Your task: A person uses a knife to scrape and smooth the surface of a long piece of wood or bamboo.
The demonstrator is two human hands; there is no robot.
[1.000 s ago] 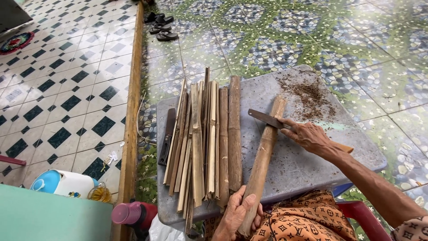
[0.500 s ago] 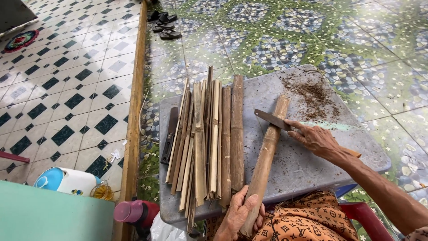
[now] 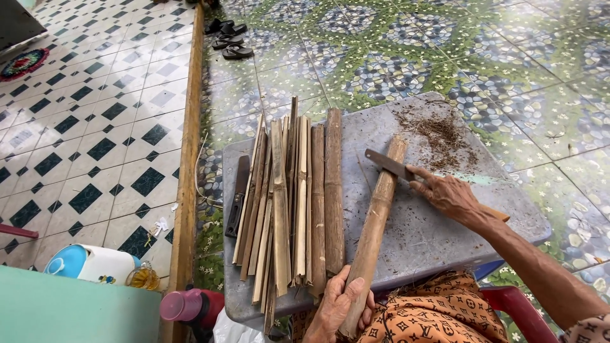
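My left hand (image 3: 340, 305) grips the near end of a round bamboo pole (image 3: 376, 222) that lies lengthwise on a grey tabletop (image 3: 438, 235). My right hand (image 3: 448, 194) holds a knife (image 3: 389, 164) by its wooden handle, with the dark blade laid across the pole near its far end. To the left of the pole lies a pile of split bamboo strips (image 3: 286, 203). Left of that pile, another dark blade (image 3: 238, 195) rests flat on the table.
Brown shavings (image 3: 441, 133) are scattered at the table's far right. A wooden beam (image 3: 185, 165) divides the tiled floors. A pink bottle (image 3: 184, 306), a white and blue container (image 3: 89, 263), a small jar (image 3: 145, 278) and sandals (image 3: 229, 39) are on the floor.
The view has shifted slightly. My right hand and the knife stay on the pole's far end, and my left hand keeps its grip.
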